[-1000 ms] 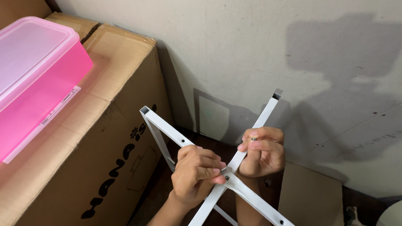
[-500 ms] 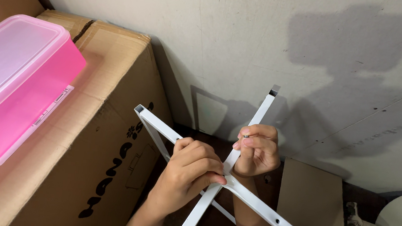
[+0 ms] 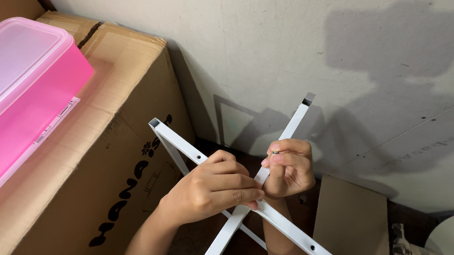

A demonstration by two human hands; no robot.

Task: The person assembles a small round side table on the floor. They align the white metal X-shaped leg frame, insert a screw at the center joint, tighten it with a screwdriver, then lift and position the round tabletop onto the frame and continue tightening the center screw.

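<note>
Two white square metal tubes with small holes cross in an X: one tube (image 3: 297,117) runs from the upper right down to the lower left, the other tube (image 3: 179,141) from the upper left down to the lower right. My left hand (image 3: 215,190) is closed over the crossing point and hides it. My right hand (image 3: 287,168) sits just right of the crossing, fingers curled, pinching a small dark metal piece (image 3: 276,152) between thumb and forefinger. The piece is too small to identify.
A large cardboard box (image 3: 104,151) stands at the left with a pink lidded plastic container (image 3: 19,94) on top. A pale wall (image 3: 274,46) is close behind. A flat cardboard piece (image 3: 352,224) lies at the right, near a white round object (image 3: 453,246).
The view has shifted slightly, and the tubes sit a little further left. My left hand has slid up over the crossing. My right hand stays by the tube, now showing the small metal piece.
</note>
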